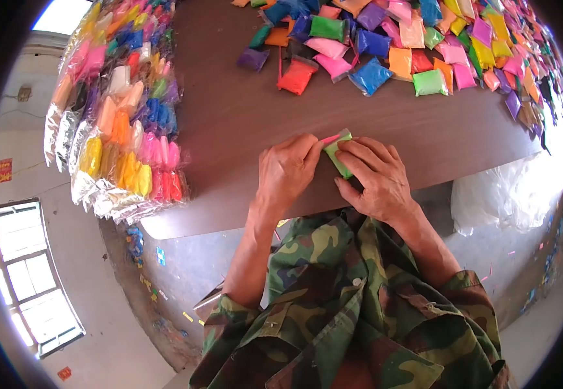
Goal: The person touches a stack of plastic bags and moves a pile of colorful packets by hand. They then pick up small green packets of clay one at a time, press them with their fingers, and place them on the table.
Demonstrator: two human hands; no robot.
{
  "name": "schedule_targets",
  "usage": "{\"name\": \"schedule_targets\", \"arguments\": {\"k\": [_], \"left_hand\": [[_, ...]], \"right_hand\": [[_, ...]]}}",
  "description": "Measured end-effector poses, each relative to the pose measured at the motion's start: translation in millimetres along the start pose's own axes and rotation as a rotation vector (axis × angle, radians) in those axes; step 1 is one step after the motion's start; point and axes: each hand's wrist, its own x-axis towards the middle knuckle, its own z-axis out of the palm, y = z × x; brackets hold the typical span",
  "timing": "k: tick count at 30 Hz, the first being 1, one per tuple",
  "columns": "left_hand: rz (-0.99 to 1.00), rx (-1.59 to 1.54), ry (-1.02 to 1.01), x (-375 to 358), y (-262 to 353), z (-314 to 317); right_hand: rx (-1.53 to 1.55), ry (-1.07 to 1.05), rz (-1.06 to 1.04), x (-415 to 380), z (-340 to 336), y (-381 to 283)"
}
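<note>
Near the table's front edge, my right hand (377, 175) is closed on a small light-green packet (338, 157) with clear film at its ends. Its fingers lie over the packet's right side and the thumb is below. Just left of it, my left hand (286, 167) is closed in a pinch. From its fingertips a thin pink strip (331, 139) reaches to the upper end of the packet. The rest of the strip is hidden in the left fingers.
Across the back of the brown table (229, 123) lies a heap of colourful packets (375, 42). At left are stacked clear bags of coloured pieces (123, 117). A translucent plastic bag (498, 198) hangs or stands by the table's right front edge. Scraps litter the floor.
</note>
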Motion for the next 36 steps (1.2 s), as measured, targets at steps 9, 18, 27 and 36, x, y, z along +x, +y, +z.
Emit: {"name": "schedule_targets", "arguments": {"k": [9, 18, 27, 36], "left_hand": [[0.089, -0.171, 0.009, 13, 8, 6], [0.025, -0.058, -0.007, 24, 6, 4], [-0.146, -0.113, -0.012, 7, -7, -15], [-0.197, -0.063, 0.012, -11, -11, -14]], "right_hand": [[0.048, 0.035, 0.018, -1, 1, 2], [0.05, 0.025, 0.011, 0, -3, 1], [0.05, 0.049, 0.011, -1, 0, 3], [0.052, 0.039, 0.007, 0, 0, 2]]}}
